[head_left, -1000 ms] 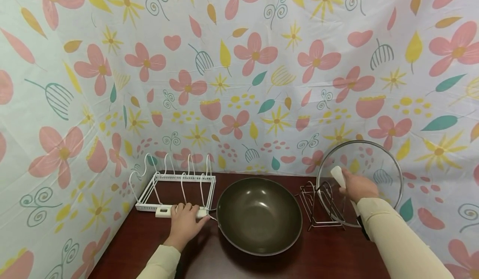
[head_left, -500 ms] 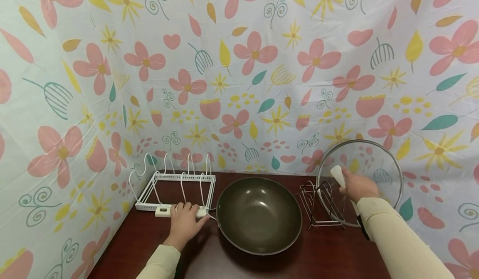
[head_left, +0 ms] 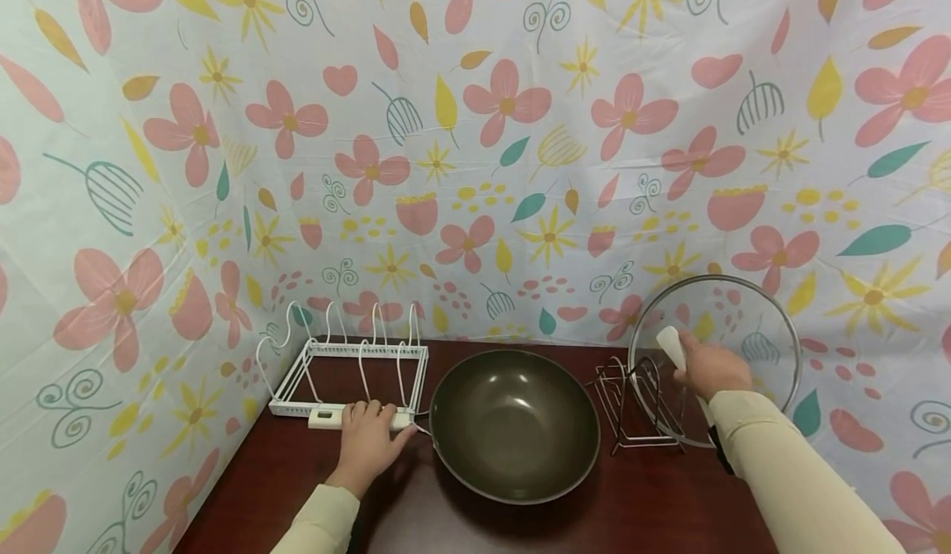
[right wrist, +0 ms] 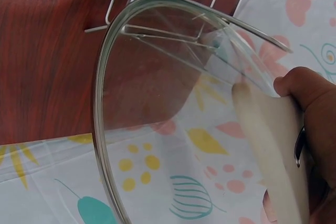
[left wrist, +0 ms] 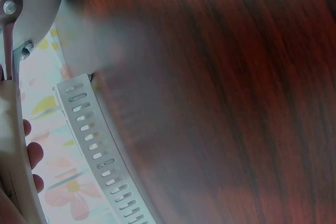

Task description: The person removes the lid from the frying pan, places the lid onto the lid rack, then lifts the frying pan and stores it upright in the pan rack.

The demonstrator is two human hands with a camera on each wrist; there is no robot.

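A dark wok [head_left: 514, 430] with a cream handle [head_left: 324, 418] is at the middle of the head view. My left hand [head_left: 369, 447] grips that handle, fingers over its top; the left wrist view shows fingertips [left wrist: 35, 155] curled round its far side. At the right, my right hand [head_left: 715, 370] holds a glass pot lid [head_left: 750, 314] by its cream handle [head_left: 671, 348]. The lid stands nearly upright on edge, its left part overlapping a small wire rack [head_left: 645, 442]. In the right wrist view the thumb lies against the lid handle [right wrist: 273, 145].
A white metal rack [head_left: 349, 348] with several upright loops stands behind the wok handle, at the left. Dark red wood forms the tabletop [head_left: 475, 529]. Flower-printed cloth [head_left: 505, 166] hangs behind and to the left.
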